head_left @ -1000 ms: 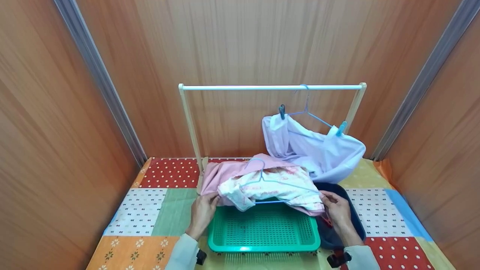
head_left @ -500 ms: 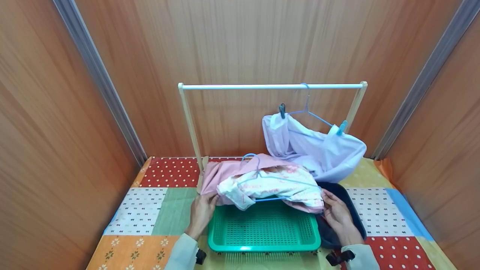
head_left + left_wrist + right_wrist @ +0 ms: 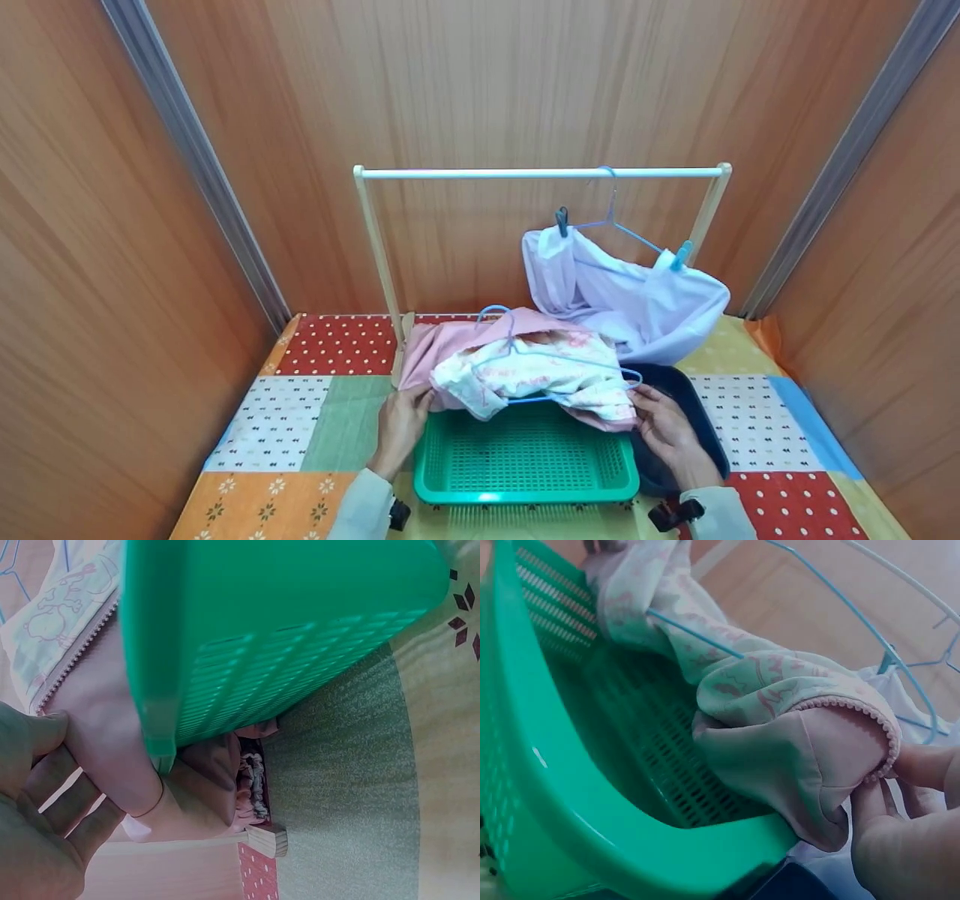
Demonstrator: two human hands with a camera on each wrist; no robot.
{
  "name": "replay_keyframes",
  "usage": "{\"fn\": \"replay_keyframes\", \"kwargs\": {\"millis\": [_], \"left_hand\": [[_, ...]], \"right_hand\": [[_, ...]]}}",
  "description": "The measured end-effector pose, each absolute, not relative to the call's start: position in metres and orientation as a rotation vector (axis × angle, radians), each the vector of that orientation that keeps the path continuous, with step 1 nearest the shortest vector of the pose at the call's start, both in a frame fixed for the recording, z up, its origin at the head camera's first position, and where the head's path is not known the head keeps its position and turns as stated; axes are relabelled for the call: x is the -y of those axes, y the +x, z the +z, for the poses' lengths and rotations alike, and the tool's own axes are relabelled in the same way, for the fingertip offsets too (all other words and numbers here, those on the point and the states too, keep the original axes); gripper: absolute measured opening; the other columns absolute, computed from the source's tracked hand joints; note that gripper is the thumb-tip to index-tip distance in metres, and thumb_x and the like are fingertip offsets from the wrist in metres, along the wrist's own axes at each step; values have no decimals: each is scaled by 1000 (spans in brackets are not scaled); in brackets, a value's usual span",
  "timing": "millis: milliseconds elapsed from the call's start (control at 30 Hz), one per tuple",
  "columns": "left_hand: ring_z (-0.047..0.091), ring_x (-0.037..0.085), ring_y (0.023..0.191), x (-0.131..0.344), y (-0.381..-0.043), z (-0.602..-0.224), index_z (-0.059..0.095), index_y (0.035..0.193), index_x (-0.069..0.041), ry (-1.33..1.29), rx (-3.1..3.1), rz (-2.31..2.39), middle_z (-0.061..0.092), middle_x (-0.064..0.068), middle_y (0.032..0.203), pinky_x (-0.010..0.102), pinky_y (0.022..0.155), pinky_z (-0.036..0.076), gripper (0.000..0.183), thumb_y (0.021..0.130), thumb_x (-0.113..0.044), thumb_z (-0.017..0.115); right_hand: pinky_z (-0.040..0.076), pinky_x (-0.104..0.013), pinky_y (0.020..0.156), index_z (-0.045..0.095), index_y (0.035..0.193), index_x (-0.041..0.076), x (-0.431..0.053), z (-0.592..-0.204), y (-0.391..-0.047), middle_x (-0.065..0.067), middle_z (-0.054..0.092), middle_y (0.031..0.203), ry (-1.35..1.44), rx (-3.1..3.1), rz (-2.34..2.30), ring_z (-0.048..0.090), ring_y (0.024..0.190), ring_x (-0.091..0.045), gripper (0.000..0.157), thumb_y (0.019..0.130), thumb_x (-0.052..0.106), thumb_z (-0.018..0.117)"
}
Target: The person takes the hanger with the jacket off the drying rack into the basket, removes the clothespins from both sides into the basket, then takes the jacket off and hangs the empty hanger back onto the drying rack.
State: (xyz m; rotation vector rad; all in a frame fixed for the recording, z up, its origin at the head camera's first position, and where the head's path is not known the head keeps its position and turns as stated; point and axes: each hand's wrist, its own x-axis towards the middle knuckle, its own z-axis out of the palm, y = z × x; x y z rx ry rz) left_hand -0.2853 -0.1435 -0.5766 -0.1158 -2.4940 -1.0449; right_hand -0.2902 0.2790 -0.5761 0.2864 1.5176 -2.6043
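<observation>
A pink zip jacket [image 3: 431, 349] with a white printed lining [image 3: 551, 375] lies spread over the back of the green basket [image 3: 525, 496]. My left hand [image 3: 401, 424] pinches its left edge; in the left wrist view the thumb presses near the end of the zip [image 3: 81, 649]. On the right, my right hand [image 3: 669, 426] pinches the opposite edge, where the zip teeth [image 3: 895, 736] curve past the fingertips. A blue hanger [image 3: 532, 400] rests on the lining. Its hook points up and away, and its right end sticks out above the jacket near my right hand.
Behind stands a rack with a white bar [image 3: 480, 174]. A pale lilac garment [image 3: 637, 300] hangs there from another hanger, fastened with a dark clothespin [image 3: 562, 222] and a blue clothespin [image 3: 681, 256]. A dark basin [image 3: 709, 427] sits right of the basket.
My right hand and the jacket's right edge have shifted slightly left. The hanger's hook has moved left, and its right end now shows above the jacket. My left hand keeps nearly the same place.
</observation>
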Motion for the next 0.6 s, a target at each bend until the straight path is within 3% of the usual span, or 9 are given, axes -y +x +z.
{"fn": "replay_keyframes", "kwargs": {"millis": [167, 400, 600], "left_hand": [[43, 5, 53, 143, -285, -576, 78, 103, -16, -114, 2498, -1040, 60, -4, 60, 21, 50, 35, 15, 91, -12, 70], [43, 5, 53, 143, -285, -576, 78, 102, -16, -112, 2502, -1028, 59, -6, 59, 21, 49, 35, 15, 90, -12, 70], [43, 5, 53, 142, -285, -576, 78, 102, -14, -125, 2494, -1008, 62, -3, 60, 21, 49, 35, 15, 90, -12, 70]], "right_hand": [[53, -24, 74, 65, 106, 9, -274, -573, -290, 1, 68, 93, 294, -1747, -2487, 66, 85, -10, 14, 97, 2, 57], [53, -24, 81, 57, 131, -1, -280, -561, -284, -9, 68, 115, 268, -2308, -2119, 64, 95, -11, 42, 91, 11, 68], [50, -15, 83, 56, 133, 1, -285, -550, -274, -23, 60, 132, 128, -2708, -1874, 62, 118, -31, 44, 91, 8, 68]]}}
